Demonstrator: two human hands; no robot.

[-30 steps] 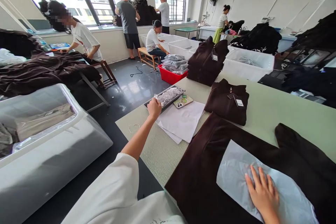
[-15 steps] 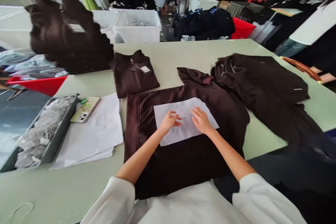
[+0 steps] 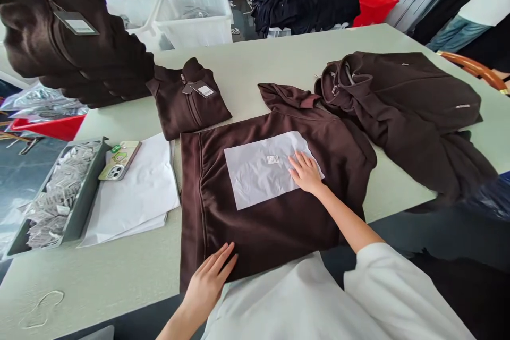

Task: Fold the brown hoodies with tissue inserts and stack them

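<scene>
A dark brown sweatshirt (image 3: 255,239) lies spread on the table in front of me, one sleeve folded at its far side. On top of it rests a thin white sheet of paper (image 3: 255,183) with a small printed label (image 3: 273,159) near its middle. My right hand (image 3: 306,171) lies flat on the right part of the sheet, fingers stretched out. Near the garment's front left edge, my left hand (image 3: 211,276) touches the fabric with its fingers extended. Neither hand grips anything.
Left are more white sheets (image 3: 135,196), a phone (image 3: 119,160) and a grey tray (image 3: 85,196) of tags. Beyond stand a folded brown top (image 3: 189,101) and a garment stack (image 3: 79,53). More brown garments (image 3: 410,90) lie right. A person (image 3: 458,37) stands at far right.
My left hand has left the paper and come down to the sweatshirt's front left edge. My right hand stays at the sheet, now flat on it. The label is now uncovered. The view has tilted down.
</scene>
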